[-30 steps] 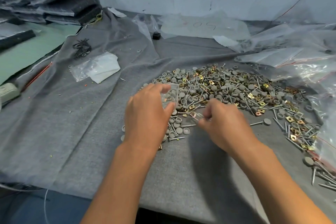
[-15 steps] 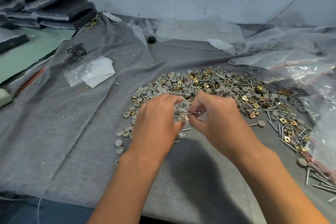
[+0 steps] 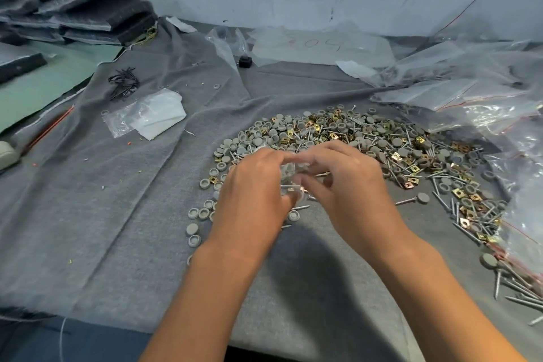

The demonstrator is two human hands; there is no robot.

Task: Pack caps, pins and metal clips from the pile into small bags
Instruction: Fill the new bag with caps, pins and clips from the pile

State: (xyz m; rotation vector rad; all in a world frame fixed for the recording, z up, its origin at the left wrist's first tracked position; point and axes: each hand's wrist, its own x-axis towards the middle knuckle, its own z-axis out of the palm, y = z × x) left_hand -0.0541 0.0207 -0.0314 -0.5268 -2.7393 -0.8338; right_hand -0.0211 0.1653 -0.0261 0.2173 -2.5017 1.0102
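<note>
the left hand pinches a small clear plastic bag between both hands' fingertips, the right hand gripping its other edge, above the near edge of the mixed pile of grey caps, steel pins and brass clips.

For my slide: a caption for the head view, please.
Both hands hold a small clear bag over the pile.

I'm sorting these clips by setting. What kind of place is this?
Probably a small workshop packing bench: a loose pile of caps, pins and clips on grey felt cloth, heaps of clear plastic bags, and both hands on a small bag.
</note>
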